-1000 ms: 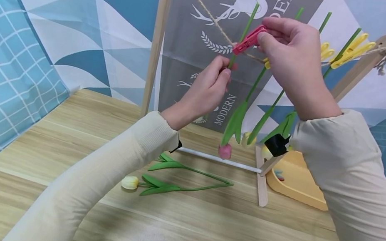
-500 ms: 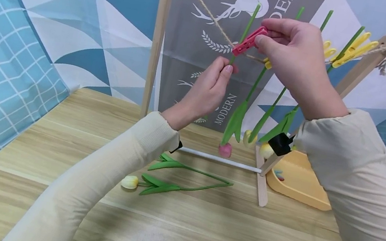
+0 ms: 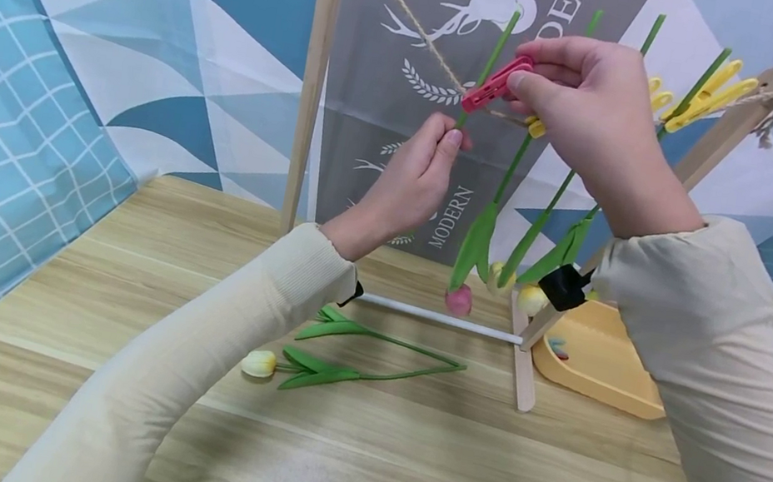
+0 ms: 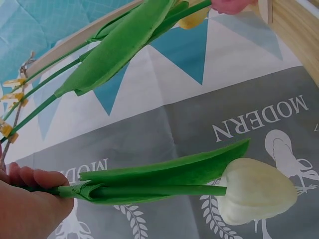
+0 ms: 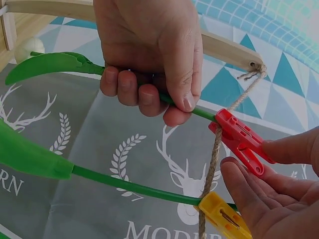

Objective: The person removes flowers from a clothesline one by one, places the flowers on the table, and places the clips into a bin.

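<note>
The left hand (image 3: 416,174) grips the green stem of a white tulip (image 4: 256,191), whose bloom points down. Just above it, the right hand (image 3: 588,121) pinches a red clothespin (image 5: 241,139) between thumb and fingers. The clothespin's tip lies over the stem and the twine (image 5: 214,159). To the right, yellow clothespins (image 3: 711,100) hold several tulips upside down on the twine, among them one with a pink bloom (image 3: 458,300). A yellow clothespin (image 5: 224,216) on a stem sits close to the right hand in the right wrist view.
Wooden posts (image 3: 312,86) carry the twine, with a white rod (image 3: 438,318) low between them. Two tulips with green leaves (image 3: 320,374) lie on the wooden table (image 3: 397,462). A yellow tray (image 3: 602,364) stands behind the right forearm. Patterned cloth hangs behind.
Both hands keep their grips and have barely moved. The hanging pink bloom has swung slightly right, and the red clothespin has shifted slightly.
</note>
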Demonstrator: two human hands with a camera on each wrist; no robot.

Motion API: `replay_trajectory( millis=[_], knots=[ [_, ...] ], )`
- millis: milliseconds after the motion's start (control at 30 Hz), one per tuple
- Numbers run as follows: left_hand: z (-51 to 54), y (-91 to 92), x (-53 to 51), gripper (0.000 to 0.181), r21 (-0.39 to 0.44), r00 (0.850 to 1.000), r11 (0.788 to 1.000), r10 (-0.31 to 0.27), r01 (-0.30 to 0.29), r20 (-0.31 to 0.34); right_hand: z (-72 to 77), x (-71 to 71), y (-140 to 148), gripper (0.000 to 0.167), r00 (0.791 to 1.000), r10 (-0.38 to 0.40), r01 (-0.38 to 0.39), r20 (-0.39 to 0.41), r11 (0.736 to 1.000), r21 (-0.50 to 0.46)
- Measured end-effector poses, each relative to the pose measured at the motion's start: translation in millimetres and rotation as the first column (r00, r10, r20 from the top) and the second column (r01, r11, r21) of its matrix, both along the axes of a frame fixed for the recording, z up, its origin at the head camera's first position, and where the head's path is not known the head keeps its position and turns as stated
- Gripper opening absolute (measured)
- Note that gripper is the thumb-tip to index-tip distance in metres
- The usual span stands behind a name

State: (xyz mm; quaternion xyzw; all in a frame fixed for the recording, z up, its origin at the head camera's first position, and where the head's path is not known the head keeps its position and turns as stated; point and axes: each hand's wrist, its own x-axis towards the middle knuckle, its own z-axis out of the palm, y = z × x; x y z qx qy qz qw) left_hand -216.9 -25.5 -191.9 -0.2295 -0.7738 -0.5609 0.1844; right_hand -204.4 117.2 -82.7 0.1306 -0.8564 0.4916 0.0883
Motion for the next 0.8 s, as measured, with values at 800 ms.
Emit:
replay_trajectory(
  millis=[800],
  knots=[
    [0.3, -0.7, 1.6, 0.026, -0.038, 1.000, 0.999, 0.019, -0.019, -0.007, -4.9, 6.1, 1.9, 0.038, 0.998, -0.011, 0.008, -0.066, 0.998, -0.055]
  ],
)
